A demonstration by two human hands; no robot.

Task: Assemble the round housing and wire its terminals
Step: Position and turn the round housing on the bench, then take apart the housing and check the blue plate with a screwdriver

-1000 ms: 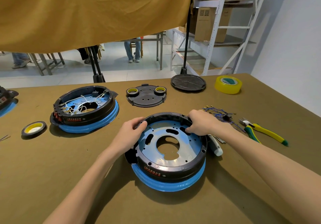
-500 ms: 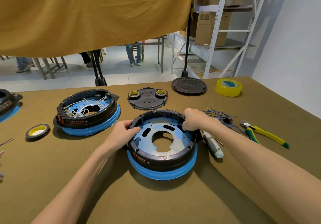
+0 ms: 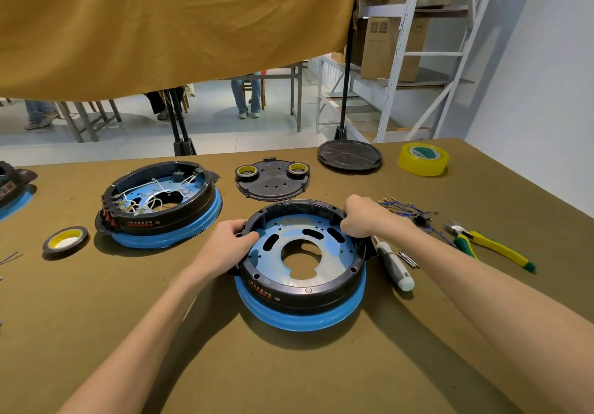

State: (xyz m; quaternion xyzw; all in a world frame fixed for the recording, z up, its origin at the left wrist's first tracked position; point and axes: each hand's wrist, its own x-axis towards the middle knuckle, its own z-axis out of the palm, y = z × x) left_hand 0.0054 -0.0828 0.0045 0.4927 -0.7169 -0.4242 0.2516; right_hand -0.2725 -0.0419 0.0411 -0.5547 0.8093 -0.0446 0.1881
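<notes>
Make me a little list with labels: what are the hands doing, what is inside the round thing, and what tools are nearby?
Left hand: grips the left rim of the round housing
Right hand: grips its far right rim
Inside housing: blue plate with holes, no wires
Other housing: to the left, white wires inside
Tools: screwdriver and pliers on the right
Loose wires: on the table, beyond the pliers

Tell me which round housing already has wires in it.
The left housing, untouched, holds white wires. The one gripped by the left hand and right hand, the centre housing, shows a bare blue plate.
</notes>
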